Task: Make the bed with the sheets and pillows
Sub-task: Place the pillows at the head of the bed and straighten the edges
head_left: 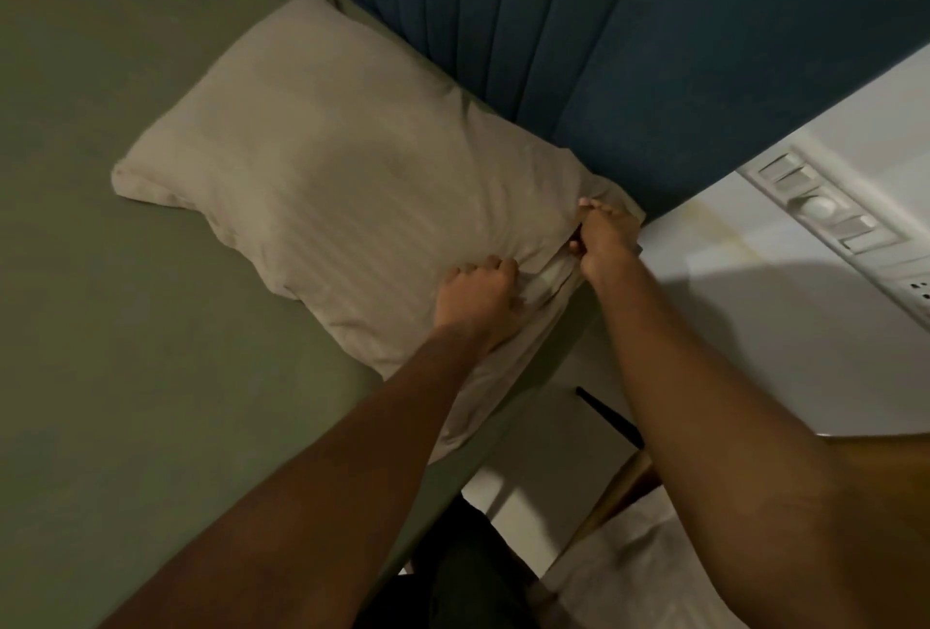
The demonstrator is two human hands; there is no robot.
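Note:
A beige pillow (327, 175) in a faintly striped case lies on the olive-green sheet (100, 276) of the bed, its long side against the blue padded headboard (604, 50). My left hand (478, 299) grips the pillowcase at the pillow's near open end, fingers curled into the cloth. My right hand (604, 238) grips the same open end nearer the headboard, at the bed's edge. A strip of white inner pillow shows between the two hands. The loose flap of the case hangs over the side of the bed below my left wrist.
A white wall (755, 326) runs along the right of the bed, carrying a switch panel (825, 211) with a round knob. Down by the floor there are a dark rod (604, 414), a wooden piece and some pale cloth (644, 568). My dark trousers show at the bottom.

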